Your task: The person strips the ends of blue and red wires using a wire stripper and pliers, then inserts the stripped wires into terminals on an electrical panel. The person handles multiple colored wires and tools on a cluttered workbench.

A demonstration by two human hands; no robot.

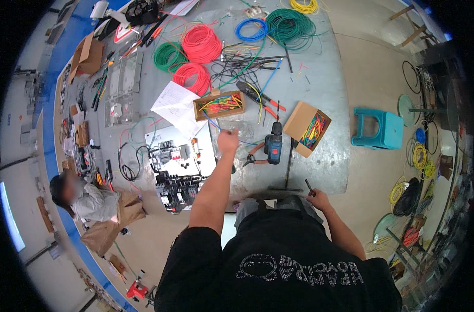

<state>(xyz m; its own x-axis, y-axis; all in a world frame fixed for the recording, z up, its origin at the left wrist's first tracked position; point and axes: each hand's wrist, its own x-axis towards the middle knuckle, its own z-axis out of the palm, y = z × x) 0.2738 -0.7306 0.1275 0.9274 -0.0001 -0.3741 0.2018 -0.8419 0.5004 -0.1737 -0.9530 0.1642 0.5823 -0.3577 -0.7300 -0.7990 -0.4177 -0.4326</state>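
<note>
My left hand (pixel 227 142) is closed over the table, with a thin blue wire (pixel 247 143) running out of it on both sides. Just left of that hand lies a white mounting panel (pixel 208 156) carrying black electrical parts (pixel 177 191). Low at the table's front edge, my right hand (pixel 318 199) grips a short dark pen-like rod (pixel 308 184), whose exact kind I cannot make out. Between the hands, a cordless drill (pixel 273 148) lies beside a pair of cutters (pixel 254 156) with brownish handles.
Two cardboard boxes of coloured sleeves, one (pixel 220 106) ahead and another (pixel 309 128) to the right, sit on the table. Red wire coils (pixel 201 44) and green ones (pixel 291 29) lie at the back. A teal stool (pixel 378 129) stands at right; another person (pixel 96 203) sits at left.
</note>
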